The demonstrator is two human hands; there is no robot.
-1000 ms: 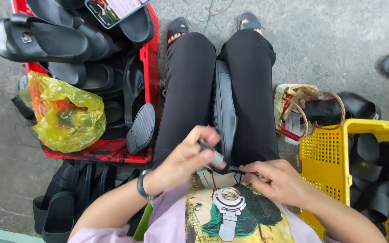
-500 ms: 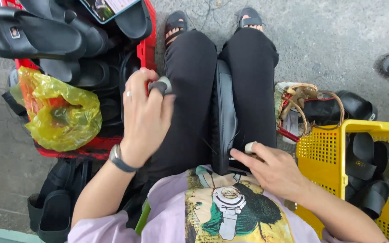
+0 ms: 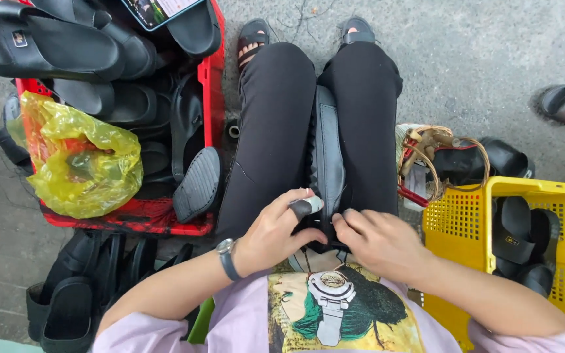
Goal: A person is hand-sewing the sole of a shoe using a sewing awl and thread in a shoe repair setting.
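A dark grey sandal sole (image 3: pixel 327 147) stands on edge between my knees, clamped by my black trousers. My left hand (image 3: pixel 276 232), with a watch on the wrist and a dark cap on one fingertip, grips the near end of the sole from the left. On the right side of that same end sits my right hand (image 3: pixel 377 242), fingers curled and pressing on it. The near end of the sole is hidden under both hands.
A red crate (image 3: pixel 214 85) at left holds black sandals, a yellow plastic bag (image 3: pixel 76 157) and a phone (image 3: pixel 158 10). More black sandals (image 3: pixel 67 301) lie on the ground below it. A yellow basket (image 3: pixel 459 216) with sandals stands at right, a small woven basket (image 3: pixel 426 160) beside it.
My left hand has come back down from the red crate to the near end of the sole. The right hand stayed at the sole and closed in beside it.
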